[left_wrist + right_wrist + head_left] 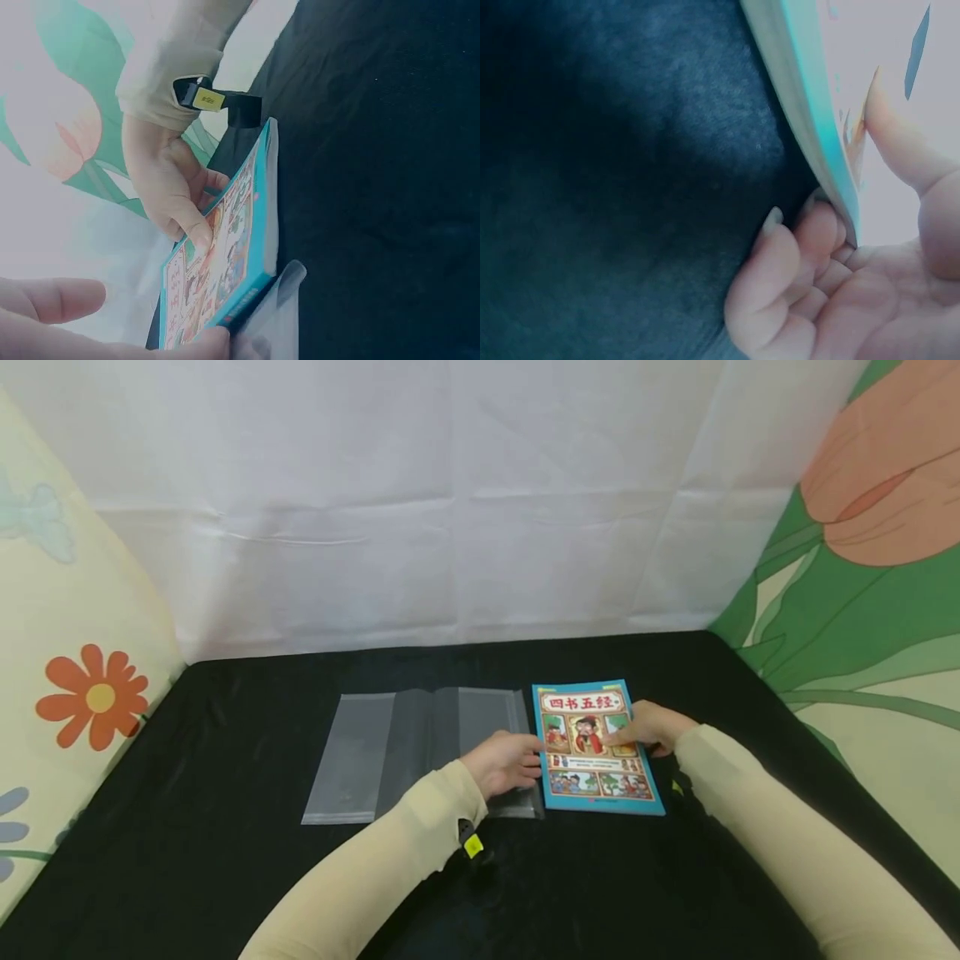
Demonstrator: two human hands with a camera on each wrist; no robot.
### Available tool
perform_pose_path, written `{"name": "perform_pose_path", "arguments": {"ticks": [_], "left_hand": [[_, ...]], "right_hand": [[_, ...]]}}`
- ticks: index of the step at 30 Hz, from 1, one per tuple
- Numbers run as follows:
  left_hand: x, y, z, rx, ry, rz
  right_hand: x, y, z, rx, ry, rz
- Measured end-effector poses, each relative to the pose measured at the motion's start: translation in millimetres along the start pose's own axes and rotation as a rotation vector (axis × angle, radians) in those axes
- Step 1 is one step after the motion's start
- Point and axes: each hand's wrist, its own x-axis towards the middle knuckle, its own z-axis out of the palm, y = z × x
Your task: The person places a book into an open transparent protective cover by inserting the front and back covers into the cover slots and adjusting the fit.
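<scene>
A blue-edged book with cartoon panels and red title characters lies on the black table. My right hand grips its right edge, thumb on the cover; in the right wrist view the fingers curl at the edge beneath. At the spine side my left hand touches the book with fairly straight fingers, its thumb held apart from the cover. Under and beside that hand a clear plastic book cover lies spread open, and its right flap borders the book's spine.
Black cloth covers the table. Behind it hangs a white sheet, and flower-printed curtains flank the sides. A black strap with a yellow tag sits on the left wrist.
</scene>
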Motion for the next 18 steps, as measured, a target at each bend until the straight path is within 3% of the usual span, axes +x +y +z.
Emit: {"name": "perform_pose_path", "arguments": {"ticks": [8,18], "left_hand": [[9.7,-3.5,6.2,0.06,0.064,0.019],[22.3,-13.1,21.9,0.022,0.01,0.079]], "right_hand": [[-2,-1,-1,-0.013,0.003,0.003],[-2,1,1,-0.006,0.001,-0.031]]}}
